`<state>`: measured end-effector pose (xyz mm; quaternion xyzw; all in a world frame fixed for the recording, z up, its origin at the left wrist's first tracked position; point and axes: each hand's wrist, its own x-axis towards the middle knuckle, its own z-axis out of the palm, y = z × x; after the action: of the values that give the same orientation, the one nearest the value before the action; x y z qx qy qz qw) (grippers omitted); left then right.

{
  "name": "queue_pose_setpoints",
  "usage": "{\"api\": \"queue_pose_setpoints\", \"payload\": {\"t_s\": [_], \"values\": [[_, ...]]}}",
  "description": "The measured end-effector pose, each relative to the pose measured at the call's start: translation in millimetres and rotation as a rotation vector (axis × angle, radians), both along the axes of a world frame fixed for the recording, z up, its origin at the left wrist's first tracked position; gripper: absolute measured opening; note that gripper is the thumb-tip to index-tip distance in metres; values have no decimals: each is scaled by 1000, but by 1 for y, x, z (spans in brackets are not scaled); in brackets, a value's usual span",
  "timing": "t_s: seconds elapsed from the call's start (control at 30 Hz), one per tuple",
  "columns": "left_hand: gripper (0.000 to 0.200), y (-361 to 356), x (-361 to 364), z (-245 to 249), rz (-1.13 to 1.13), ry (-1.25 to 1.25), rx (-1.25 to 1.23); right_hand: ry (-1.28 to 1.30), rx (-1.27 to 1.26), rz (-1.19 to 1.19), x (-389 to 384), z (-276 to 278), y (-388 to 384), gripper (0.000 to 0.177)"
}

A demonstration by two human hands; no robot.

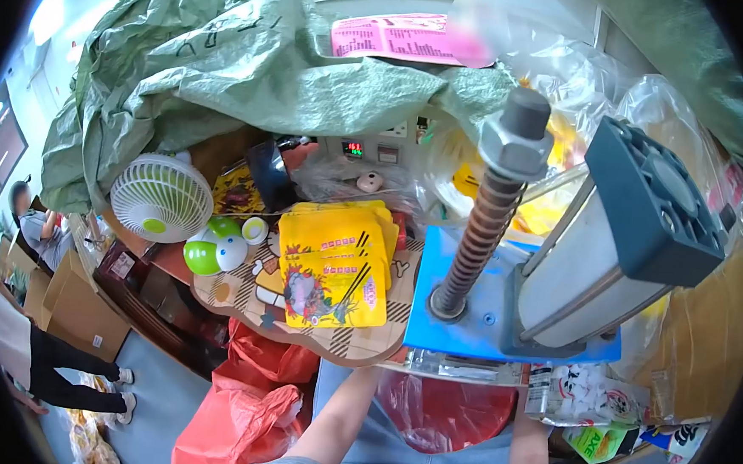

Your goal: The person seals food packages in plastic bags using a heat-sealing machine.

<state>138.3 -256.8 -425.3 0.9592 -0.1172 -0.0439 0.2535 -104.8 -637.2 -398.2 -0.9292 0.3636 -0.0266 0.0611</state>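
Note:
My left forearm [338, 426] reaches up to the front edge of a brown checked mat [305, 343], and the hand itself is hidden beneath that edge. On the right, my other forearm [530, 454] goes up behind a clear plastic packet [583, 396], so that hand is out of sight too. A stack of yellow printed pouches [335, 268] lies on the mat, slightly fanned. Beside it stands a press with a blue plate [459, 331], a spring-loaded bolt [482, 230] and a grey cylinder [578, 262]. Between my forearms a red plastic bag [446, 411] shows.
A white-green fan [161, 198] stands at left, behind a green-white ornament [217, 248]. Green woven sheeting [254, 72] drapes over the back. A red bag [246, 411] hangs below the table. Cardboard boxes [86, 304] and people stand at far left.

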Motion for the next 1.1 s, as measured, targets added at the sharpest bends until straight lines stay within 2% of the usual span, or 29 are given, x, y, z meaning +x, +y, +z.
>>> {"api": "queue_pose_setpoints", "payload": {"t_s": [0.17, 0.27, 0.33, 0.4, 0.43, 0.47, 0.5, 0.53, 0.57, 0.6, 0.63, 0.7, 0.77, 0.8, 0.83, 0.87, 0.93, 1.0, 1.03, 1.1], "values": [[48, 0, -21, 7, -54, -26, -82, 17, 42, 8, 5, 1, 1, 51], [48, 3, -58, 4, -101, -176, -383, 27, 112, 29, 22, -4, -2, 51], [37, 14, -100, 161, -159, -84, -104, -2, 172, 53, 27, -8, 1, 50], [21, 53, -140, 231, -162, -44, -301, -197, 228, 73, 16, -24, 16, 50], [19, 76, -151, 258, -139, -202, -387, -372, 209, 110, 7, -35, 28, 50], [18, 100, -156, 275, -113, -358, -476, -579, 432, 104, -7, 62, 95, 37], [19, 121, -147, 287, -47, -535, -446, -692, 446, 275, -13, 126, 144, 16], [32, 137, -131, 294, 40, -578, -519, -869, 483, 591, -15, 153, 180, 16], [58, 145, -112, 303, 153, -558, -597, -855, 471, 703, -13, 188, 219, 20], [84, 153, -98, 317, 277, -468, -544, -844, 539, 805, -5, 214, 249, 23], [104, 166, -63, 296, 265, -480, -745, -839, 603, 906, 9, 234, 273, 27], [114, 171, -18, 298, 247, -410, -673, -827, 667, 958, 54, 258, 307, 50], [121, 170, 28, 272, 137, -311, -821, -798, 672, 809, 110, 265, 334, 75], [124, 167, 37, 275, 177, -285, -640, -792, 701, 770, 141, 261, 342, 86], [123, 164, 52, 265, 179, -354, -647, -785, 726, 732, 173, 254, 347, 96], [123, 160, 66, 257, 181, -420, -656, -773, 682, 692, 206, 241, 349, 101], [119, 154, 75, 271, 227, -407, -647, -746, 610, 594, 258, 223, 354, 108], [116, 154, 83, 273, 285, -426, -707, -788, 615, 519, 290, 227, 353, 110], [112, 153, 80, 279, 283, -428, -624, -841, 650, 498, 303, 231, 350, 109], [111, 150, 68, 290, 272, -383, -684, -815, 777, 438, 317, 243, 340, 107]]}}
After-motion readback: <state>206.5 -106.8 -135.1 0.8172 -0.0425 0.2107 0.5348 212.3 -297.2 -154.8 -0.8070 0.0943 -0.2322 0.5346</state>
